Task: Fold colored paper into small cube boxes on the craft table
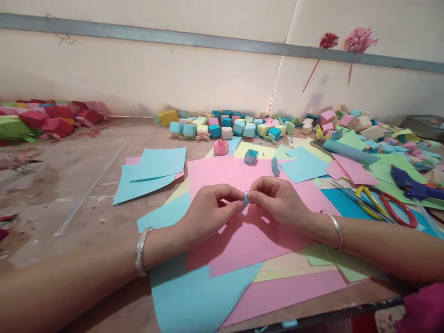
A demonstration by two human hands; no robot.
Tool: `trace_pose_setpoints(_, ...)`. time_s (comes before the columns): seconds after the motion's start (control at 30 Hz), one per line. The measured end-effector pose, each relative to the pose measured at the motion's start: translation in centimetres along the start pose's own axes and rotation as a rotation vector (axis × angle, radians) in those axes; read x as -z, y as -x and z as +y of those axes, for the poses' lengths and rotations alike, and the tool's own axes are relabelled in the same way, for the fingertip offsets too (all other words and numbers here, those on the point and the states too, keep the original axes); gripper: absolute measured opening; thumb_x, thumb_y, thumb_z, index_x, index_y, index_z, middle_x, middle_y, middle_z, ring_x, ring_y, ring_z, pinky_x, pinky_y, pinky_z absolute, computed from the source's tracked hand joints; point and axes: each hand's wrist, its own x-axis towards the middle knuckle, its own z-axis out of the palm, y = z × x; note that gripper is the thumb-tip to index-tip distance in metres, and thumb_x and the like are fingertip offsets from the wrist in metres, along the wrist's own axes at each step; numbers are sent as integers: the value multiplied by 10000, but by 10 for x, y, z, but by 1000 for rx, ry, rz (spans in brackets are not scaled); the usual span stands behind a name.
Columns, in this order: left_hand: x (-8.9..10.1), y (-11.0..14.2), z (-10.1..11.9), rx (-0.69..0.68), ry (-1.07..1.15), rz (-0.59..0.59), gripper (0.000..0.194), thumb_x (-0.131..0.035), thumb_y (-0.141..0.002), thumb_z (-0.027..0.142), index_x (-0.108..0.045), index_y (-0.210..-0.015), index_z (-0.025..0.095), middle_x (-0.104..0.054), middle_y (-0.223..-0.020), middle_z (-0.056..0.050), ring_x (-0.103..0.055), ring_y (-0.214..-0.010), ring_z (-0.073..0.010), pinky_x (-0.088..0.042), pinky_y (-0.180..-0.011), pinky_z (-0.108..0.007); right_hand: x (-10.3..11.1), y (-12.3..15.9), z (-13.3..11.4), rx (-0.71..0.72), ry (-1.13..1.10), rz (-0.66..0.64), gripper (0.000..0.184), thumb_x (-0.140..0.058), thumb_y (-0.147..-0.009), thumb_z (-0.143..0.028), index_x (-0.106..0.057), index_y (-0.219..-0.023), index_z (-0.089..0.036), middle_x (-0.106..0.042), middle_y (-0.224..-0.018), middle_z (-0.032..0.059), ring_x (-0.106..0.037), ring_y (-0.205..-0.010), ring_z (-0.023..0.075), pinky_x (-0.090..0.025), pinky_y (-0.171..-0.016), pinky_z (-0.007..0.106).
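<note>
Head view: my left hand [204,210] and my right hand [279,199] are close together, with the thumb and fingers of each pinched on one small blue piece [245,202] of paper. The piece is positioned between my fingertips, over the pink sheet [263,245]; I cannot tell whether it touches the sheet. Each of my wrists carries a silver bracelet [140,252]. Beyond my hands, an open blue box [251,157] stands on the paper, with an open pink box [221,148] to its left and a zigzag line of blue folds [275,166] to its right. Loose blue sheets [156,162] lie to my left; farther left, a clear strip [90,192] lies on the table [83,171]. To my right are red-handled scissors [410,217], a yellow handle [368,200] just beside them, and a blue glue gun [412,185]. Small boxes [226,122] are lined up near the wall [208,78]. A red flower [328,40] and a pink flower [360,40] are located at the rail [173,39].
</note>
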Motion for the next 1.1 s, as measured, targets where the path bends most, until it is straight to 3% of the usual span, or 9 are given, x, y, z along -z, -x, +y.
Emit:
trace_pose_setpoints(0.27, 4, -5, -12, 191, 358, -208, 159, -684, -794, 329, -680, -812, 171, -612, -581, -6, -518, -480, -86, -354, -428, -197, -1, -1, 2, 68, 13, -13, 124, -675, -803, -277, -631, -746, -176, -623, -722, 11, -541, -647, 121, -439, -589, 285)
trace_pose_setpoints(0.5, 2, -5, -6, 158, 321, -178, 190, -733, -764, 295, -615, -863, 184, -640, -674, 10, -545, -466, -73, -400, -425, -194, -4, 1, -2, -7, -69, -42, 124, -694, -775, -234, -593, -800, -167, -597, -729, -11, -553, -611, 95, -456, -531, 241)
trace_pose_setpoints(0.67, 1, -2, -1, 117, 240, -144, 212, -690, -799, 322, -552, -793, 161, -621, -639, 9, -560, -480, -86, -442, -414, -185, -2, 1, -6, 17, -44, -57, 92, -611, -841, -243, -586, -793, -169, -586, -721, -8, -546, -605, 98, -461, -535, 251)
trace_pose_setpoints(0.73, 1, -2, 0, 104, 224, -106, 207, -658, -826, 319, -528, -796, 161, -623, -636, 11, -567, -469, -86, -441, -397, -176, 0, 0, -6, 136, 10, -41, 58, -577, -856, -219, -596, -821, -176, -603, -785, 16, -576, -691, 124, -485, -590, 274)
trace_pose_setpoints(0.8, 1, -2, 1, 99, 224, -75, 193, -628, -852, 307, -507, -803, 165, -619, -633, 18, -579, -455, -90, -445, -381, -172, 2, 0, -4, 342, 139, 10, 17, -594, -836, -185, -604, -822, -182, -608, -882, 47, -590, -832, 158, -499, -672, 302)
trace_pose_setpoints(0.9, 1, -3, 0, 93, 241, -54, 184, -603, -873, 285, -485, -795, 168, -610, -631, 25, -592, -448, -96, -456, -362, -172, 2, 0, -2, 605, 365, 86, 73, -638, -790, -125, -598, -816, -181, -584, -961, 72, -574, -940, 183, -494, -781, 339)
trace_pose_setpoints(1.1, 0, -2, -1, 68, 227, -57, 172, -634, -850, 260, -511, -794, 153, -642, -680, 6, -627, -469, -111, -472, -343, -169, 0, 0, 3, 710, 523, 115, 112, -589, -811, -71, -567, -827, -180, -584, -889, 68, -577, -867, 176, -499, -728, 321)
